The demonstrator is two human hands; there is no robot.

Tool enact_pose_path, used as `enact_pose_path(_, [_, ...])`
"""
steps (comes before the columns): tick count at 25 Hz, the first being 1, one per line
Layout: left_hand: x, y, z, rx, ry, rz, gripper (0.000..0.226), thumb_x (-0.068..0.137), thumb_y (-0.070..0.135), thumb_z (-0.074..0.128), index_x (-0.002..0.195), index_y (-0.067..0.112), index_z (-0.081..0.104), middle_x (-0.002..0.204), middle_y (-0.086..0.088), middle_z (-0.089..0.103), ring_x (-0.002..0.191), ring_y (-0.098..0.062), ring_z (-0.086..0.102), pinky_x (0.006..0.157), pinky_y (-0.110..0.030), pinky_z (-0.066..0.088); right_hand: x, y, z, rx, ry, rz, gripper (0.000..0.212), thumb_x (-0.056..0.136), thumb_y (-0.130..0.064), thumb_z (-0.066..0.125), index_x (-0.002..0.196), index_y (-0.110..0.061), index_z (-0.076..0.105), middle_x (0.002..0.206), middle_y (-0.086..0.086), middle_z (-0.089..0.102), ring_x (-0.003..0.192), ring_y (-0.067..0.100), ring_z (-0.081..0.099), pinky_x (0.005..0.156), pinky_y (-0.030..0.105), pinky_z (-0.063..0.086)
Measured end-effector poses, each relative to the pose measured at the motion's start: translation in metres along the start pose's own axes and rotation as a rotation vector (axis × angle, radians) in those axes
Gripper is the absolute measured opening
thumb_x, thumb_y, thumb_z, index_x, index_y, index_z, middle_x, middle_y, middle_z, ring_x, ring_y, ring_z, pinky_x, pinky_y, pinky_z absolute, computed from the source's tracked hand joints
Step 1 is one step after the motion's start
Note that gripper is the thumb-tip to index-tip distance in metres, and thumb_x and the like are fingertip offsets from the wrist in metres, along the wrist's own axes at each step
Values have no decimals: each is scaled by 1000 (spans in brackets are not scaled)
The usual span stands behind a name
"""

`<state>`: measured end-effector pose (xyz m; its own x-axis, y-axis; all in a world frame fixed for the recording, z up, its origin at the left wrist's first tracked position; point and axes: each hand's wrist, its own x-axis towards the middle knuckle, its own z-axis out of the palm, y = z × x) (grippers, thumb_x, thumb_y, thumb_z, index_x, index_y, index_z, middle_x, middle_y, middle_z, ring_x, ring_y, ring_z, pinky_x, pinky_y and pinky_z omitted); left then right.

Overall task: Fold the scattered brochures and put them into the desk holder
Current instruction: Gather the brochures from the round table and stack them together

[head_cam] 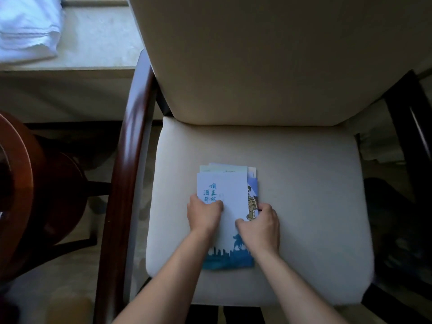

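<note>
Here both hands press on a stack of brochures [224,206] lying on the chair seat [304,195]. Left hand [203,212]: grip curled shut, knuckles pinning the top sheet's left edge. Right hand [259,226]: fingers closed over the right edge, apparently creasing or squaring a fold. Pinning likely keeps the sheets from sliding on the soft cushion. Several brochure edges fan out at the far end. No desk holder in view. Beyond: padded chair back [257,54], dark wooden armrest [131,148], pale counter [93,43] carrying folded white cloth [28,26]. Room dim.
</note>
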<state>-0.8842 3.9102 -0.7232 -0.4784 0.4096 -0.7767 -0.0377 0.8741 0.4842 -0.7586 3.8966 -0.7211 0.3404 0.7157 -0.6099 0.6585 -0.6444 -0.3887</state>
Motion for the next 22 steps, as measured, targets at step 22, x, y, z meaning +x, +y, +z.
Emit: enact_pose_path(22, [-9,30,-44,52,-198,432,29,88,23,62,107,35,45,115,16,65,95,0,64,66,-20,55,0,-44,-38,173,10,-199,46,80,-25,67,122,-27,49,103,-7,67,96,23,66,69,22,47])
